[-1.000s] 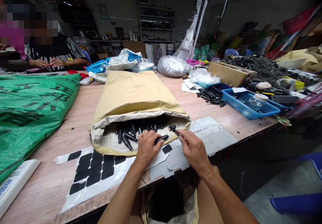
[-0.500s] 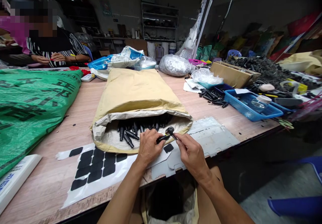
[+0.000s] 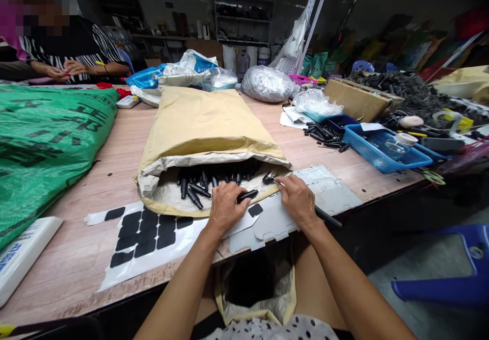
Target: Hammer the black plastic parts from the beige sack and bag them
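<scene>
My left hand [image 3: 226,205] is closed around a short black cylindrical part [image 3: 248,195] at the mouth of a tan woven sack [image 3: 214,121]. Its tip sticks out past my thumb toward the right. In my right hand [image 3: 298,201] is a ratchet wrench [image 3: 270,178], its round head pointing left and its black handle coming out below my palm. The wrench head is apart from the black part. Inside the open sack lie several similar black parts [image 3: 198,189]. Beneath my hands is a grey flattened sheet [image 3: 328,192], next to a white sheet of black square stickers [image 3: 147,233].
A green woven sack [image 3: 49,141] lies at left beside a white box [image 3: 26,256]. On the right are a blue basket [image 3: 376,151], loose black parts [image 3: 324,135] and a cardboard box [image 3: 359,100]. A co-worker [image 3: 72,49] sits across the table; another open sack [image 3: 255,309] is below the edge.
The wrench head has come away from the black part as my right hand moved right and up. My left hand keeps its hold on the part. The view has tilted down slightly.
</scene>
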### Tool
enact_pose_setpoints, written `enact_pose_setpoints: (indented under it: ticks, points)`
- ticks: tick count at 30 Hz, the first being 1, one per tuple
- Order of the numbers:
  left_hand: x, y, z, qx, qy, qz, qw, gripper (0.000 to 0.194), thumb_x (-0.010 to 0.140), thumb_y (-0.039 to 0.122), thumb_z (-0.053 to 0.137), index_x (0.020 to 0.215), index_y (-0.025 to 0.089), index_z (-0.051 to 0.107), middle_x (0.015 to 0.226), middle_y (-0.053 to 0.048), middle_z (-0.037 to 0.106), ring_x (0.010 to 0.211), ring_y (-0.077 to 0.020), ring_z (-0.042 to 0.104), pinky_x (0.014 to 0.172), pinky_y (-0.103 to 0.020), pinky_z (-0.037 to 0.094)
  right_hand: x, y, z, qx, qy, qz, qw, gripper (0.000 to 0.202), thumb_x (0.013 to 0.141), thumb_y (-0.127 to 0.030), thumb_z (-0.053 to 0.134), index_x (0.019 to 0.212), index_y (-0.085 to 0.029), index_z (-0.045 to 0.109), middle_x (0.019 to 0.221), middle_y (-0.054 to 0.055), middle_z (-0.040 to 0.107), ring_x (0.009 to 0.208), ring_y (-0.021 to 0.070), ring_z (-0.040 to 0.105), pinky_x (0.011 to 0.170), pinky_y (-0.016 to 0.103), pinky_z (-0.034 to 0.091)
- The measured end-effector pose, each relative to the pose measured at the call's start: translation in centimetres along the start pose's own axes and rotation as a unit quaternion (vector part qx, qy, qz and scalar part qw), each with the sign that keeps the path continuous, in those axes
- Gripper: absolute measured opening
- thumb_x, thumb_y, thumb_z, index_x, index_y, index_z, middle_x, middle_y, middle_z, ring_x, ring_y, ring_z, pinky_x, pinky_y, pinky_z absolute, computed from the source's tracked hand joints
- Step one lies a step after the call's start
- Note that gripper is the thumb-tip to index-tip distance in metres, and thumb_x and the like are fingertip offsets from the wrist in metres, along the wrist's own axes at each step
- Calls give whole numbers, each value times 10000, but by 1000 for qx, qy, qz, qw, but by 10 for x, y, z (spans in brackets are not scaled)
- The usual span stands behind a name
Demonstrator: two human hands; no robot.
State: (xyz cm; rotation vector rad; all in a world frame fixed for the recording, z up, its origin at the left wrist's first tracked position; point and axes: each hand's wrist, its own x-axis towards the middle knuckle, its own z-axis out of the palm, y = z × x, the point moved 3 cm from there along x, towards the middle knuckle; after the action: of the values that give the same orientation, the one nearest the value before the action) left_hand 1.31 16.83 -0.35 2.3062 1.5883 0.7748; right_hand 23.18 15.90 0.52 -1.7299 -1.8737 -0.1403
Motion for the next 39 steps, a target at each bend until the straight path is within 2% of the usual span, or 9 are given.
enact_pose_setpoints:
  ticks: [8, 14, 21, 25, 39]
  points:
    - [-1, -2, 0, 4, -4, 5, 1000, 173, 941, 352, 617, 1045, 231, 684, 1002, -36, 697, 1017, -266, 553, 898, -434, 349, -3, 1, 8, -47, 1, -7, 999, 266, 923, -166, 588, 1148, -264, 691, 991, 39, 645, 948, 211, 551, 815, 303, 390]
    - [-4, 1, -5, -13, 35, 6, 999, 220, 1009, 362, 493, 1081, 217, 640, 1064, -53, 705, 1029, -257, 552, 931, -434, 340, -5, 1, 7, -58, 4, -10, 998, 253, 945, -182, 572, 1160, -260, 680, 995, 44, 636, 953, 218, 547, 823, 305, 383]
    - [-11, 14, -8, 4, 68, 69, 995, 180, 995, 317, 527, 1067, 200, 644, 1024, -56, 701, 996, -252, 543, 919, -436, 333, -5, -1, 8, -87, -12, -24, 996, 253, 978, -203, 535, 1195, -254, 655, 995, 50, 620, 942, 218, 543, 808, 310, 370]
    - [-12, 15, -8, -11, 77, 76, 994, 171, 995, 303, 532, 1076, 202, 644, 1017, -58, 695, 992, -248, 540, 920, -435, 338, -5, 0, 11, -123, -23, -32, 992, 268, 983, -208, 526, 1229, -252, 621, 1003, 52, 605, 943, 224, 533, 800, 319, 362]
    - [-18, 19, -6, -33, 16, 77, 996, 110, 969, 283, 568, 997, 220, 654, 936, -52, 671, 961, -258, 532, 893, -457, 349, -9, 2, 17, -179, -14, -71, 981, 288, 1012, -224, 458, 1269, -203, 588, 996, 78, 599, 909, 228, 534, 766, 327, 372]
